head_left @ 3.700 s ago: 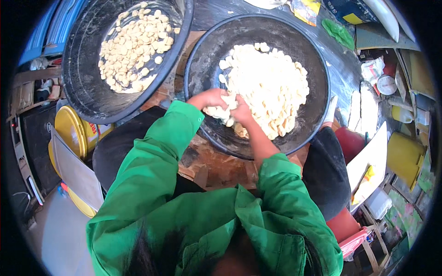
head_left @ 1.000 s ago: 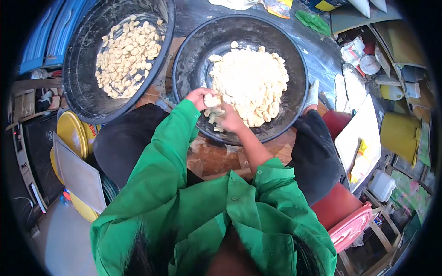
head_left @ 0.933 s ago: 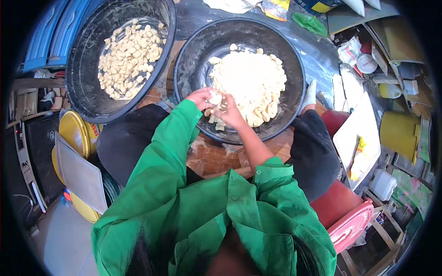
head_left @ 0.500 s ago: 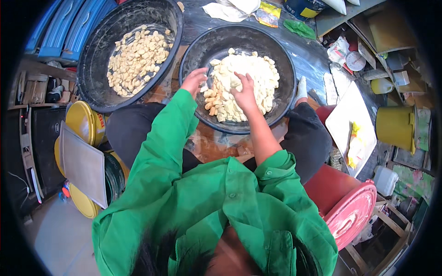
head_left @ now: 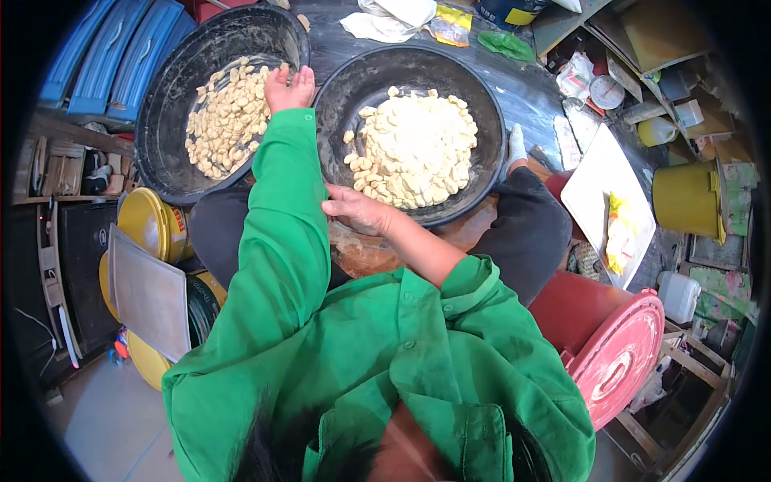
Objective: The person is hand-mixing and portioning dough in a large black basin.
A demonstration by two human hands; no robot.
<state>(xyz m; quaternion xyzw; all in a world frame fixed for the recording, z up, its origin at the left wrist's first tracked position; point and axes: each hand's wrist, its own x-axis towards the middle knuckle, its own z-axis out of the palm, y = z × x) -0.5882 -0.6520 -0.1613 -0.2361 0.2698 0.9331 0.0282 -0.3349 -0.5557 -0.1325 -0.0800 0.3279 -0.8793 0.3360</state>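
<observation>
My left hand (head_left: 291,88) is raised over the right rim of the left black basin (head_left: 165,165), its fingers apart and holding nothing. Small, pale, dough-like lumps (head_left: 229,120) lie spread on that basin's floor. My right hand (head_left: 359,210) reaches across to my left arm and pinches the edge of the green sleeve (head_left: 293,189); part of its fingers is hidden there. In front of me, the right black basin (head_left: 491,153) holds a heap of similar pale lumps (head_left: 418,149), with white powder over the middle.
A white board (head_left: 594,181) with a yellow packet (head_left: 620,241) on it is to the right, above a red lidded bucket (head_left: 614,361). Yellow-lidded tubs (head_left: 148,221) and a grey panel (head_left: 148,289) stand at left. Cloth, packets and a green bag (head_left: 506,46) lie beyond the basins.
Both hands have left the heap in the right basin. My left hand has moved up and left to the left basin's rim; my right hand has come back to my left sleeve.
</observation>
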